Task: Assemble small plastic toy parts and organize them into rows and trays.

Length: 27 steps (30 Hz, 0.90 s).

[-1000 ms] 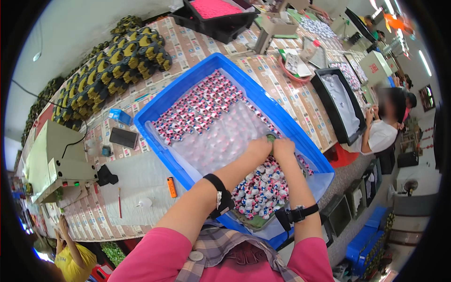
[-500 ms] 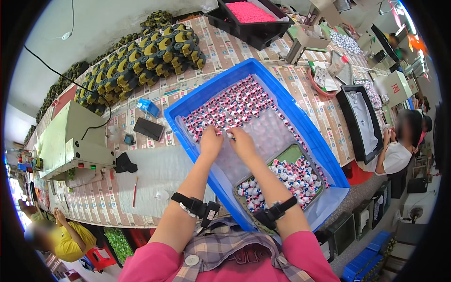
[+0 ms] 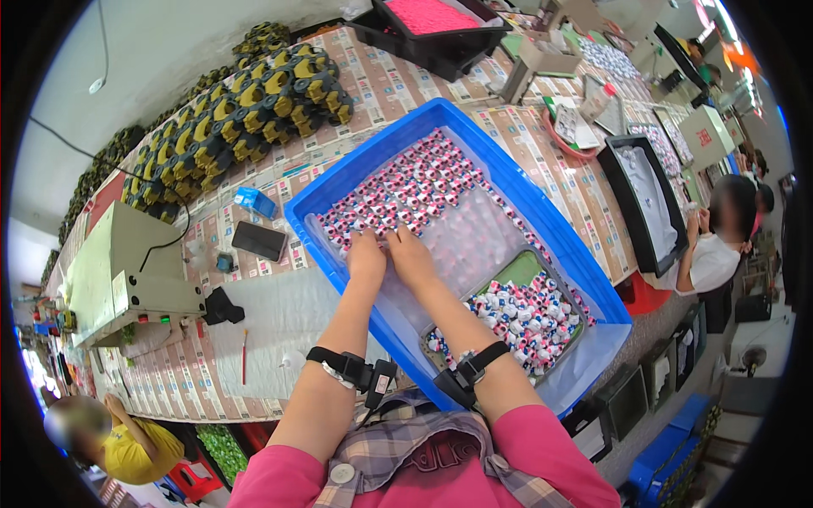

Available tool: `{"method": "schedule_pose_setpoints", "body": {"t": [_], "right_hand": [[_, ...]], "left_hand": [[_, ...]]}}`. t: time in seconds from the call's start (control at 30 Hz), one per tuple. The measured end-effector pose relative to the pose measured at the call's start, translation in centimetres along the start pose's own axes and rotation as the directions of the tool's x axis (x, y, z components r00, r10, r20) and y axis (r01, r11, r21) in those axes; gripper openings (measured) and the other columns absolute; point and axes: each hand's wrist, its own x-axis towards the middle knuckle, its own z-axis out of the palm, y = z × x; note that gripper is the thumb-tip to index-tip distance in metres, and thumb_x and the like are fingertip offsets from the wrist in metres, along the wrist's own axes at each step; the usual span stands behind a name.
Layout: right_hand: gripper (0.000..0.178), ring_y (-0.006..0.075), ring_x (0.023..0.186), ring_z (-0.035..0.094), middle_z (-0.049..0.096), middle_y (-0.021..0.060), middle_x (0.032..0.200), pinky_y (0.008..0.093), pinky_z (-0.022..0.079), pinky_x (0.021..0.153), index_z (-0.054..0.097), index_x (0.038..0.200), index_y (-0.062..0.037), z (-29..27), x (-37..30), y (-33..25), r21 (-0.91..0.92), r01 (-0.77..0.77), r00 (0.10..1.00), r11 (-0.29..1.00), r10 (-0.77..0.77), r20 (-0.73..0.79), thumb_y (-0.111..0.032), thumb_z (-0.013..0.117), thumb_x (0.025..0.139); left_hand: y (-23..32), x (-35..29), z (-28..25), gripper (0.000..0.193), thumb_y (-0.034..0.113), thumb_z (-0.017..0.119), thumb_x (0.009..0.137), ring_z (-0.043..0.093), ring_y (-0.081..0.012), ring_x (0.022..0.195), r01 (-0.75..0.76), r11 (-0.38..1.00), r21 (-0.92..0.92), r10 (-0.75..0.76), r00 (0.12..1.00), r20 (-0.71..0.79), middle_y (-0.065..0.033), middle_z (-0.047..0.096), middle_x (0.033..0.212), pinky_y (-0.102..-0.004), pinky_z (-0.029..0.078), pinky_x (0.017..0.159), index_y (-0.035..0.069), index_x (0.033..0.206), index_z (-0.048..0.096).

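A large blue tub (image 3: 364,151) with a pale plastic liner lies before me. Small round pink, white and blue pieces (image 3: 415,186) stand in close rows across its far half. My left hand (image 3: 366,256) is at the near-left edge of these rows, fingers bent down and pressed together among the pieces. Right beside it is my right hand (image 3: 410,257), its fingers also pinched at the row edge. Whatever sits between the fingertips is too small and covered to make out. A green-bottomed tray (image 3: 520,269) inside the tub holds a loose heap of similar pieces (image 3: 529,326), near my right forearm.
Left of the tub lie a dark phone (image 3: 259,241), a blue carton (image 3: 255,202) and a red brush (image 3: 245,351). A pale green machine (image 3: 127,279) stands farther left. Yellow-black parts (image 3: 246,110) are stacked behind. A black bin (image 3: 644,203) and a seated person (image 3: 716,237) are at right.
Both hands have shifted slightly left along the row edge and now sit lower among the pieces. The whole view has moved a little.
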Motion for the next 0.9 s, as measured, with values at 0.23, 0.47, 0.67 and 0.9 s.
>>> {"method": "schedule_pose_setpoints", "body": {"t": [0.23,0.47,0.67,0.9], "right_hand": [[0.014,0.0311,0.078,0.058,0.051,0.0126,0.088,0.0401,0.048,0.064,0.055,0.092,-0.0067,-2.4,-0.6,0.5,0.045,-0.064,0.998,0.997,0.063,0.024,-0.012,0.05,0.08],[0.016,0.03,0.082,0.061,0.063,0.015,0.084,0.0422,0.047,0.072,0.064,0.085,-0.0096,-15.2,-4.6,10.4,-0.187,-0.305,0.91,0.934,0.343,0.232,-0.014,0.052,0.075],[0.023,0.0304,0.087,0.059,0.062,0.012,0.09,0.0399,0.047,0.076,0.062,0.092,-0.0101,-15.6,-10.9,12.5,-0.226,-0.223,0.888,0.948,0.293,0.355,-0.006,0.059,0.069],[0.019,0.0316,0.089,0.058,0.059,0.0123,0.089,0.0423,0.045,0.076,0.059,0.088,-0.0087,-16.0,-11.0,13.9,-0.137,-0.265,0.927,0.955,0.291,0.236,-0.006,0.06,0.069]], "left_hand": [[0.5,-0.2,-0.9,0.022,0.016,0.066,0.072,0.057,-0.0327,0.088,-0.126,0.992,0.009,0.126,0.991,-0.045,-0.0195,0.058,0.093,-0.0403,0.046,0.078,0.002,0.087,0.06],[6.8,-2.3,1.1,0.014,0.012,0.061,0.075,0.057,-0.0254,0.093,-0.431,0.875,-0.22,0.461,0.88,0.114,-0.0098,0.059,0.095,-0.0366,0.047,0.077,0.008,0.088,0.063],[12.8,-6.4,7.3,0.016,0.014,0.059,0.074,0.055,-0.0266,0.094,-0.797,0.6,-0.068,0.743,0.524,0.417,-0.0076,0.058,0.094,-0.0374,0.049,0.074,0.013,0.09,0.065],[13.5,-6.1,8.3,0.015,0.023,0.063,0.071,0.055,-0.0279,0.091,-0.911,0.411,0.04,0.819,0.389,0.421,-0.0115,0.052,0.094,-0.0382,0.05,0.072,0.013,0.082,0.064]]}}
